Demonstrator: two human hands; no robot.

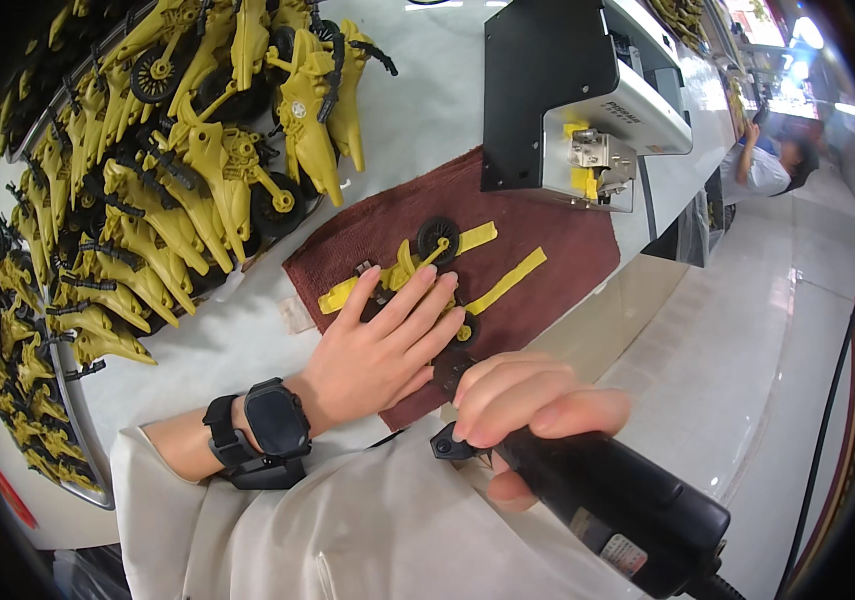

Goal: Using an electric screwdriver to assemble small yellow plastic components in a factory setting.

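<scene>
1. A white table spans the view, a maroon cloth spread on it.
2. The left hand is open, palm down, fingers slightly spread over a yellow toy motorcycle lying on the cloth; whether it grips the toy cannot be told.
3. The right hand is curled around a black corded power tool, its front end near the toy's lower wheel.
4. Yellow strips lie by the toy.
5. Beyond the cloth stands a black-and-silver machine; leftward, many similar yellow toys are heaped.
</scene>
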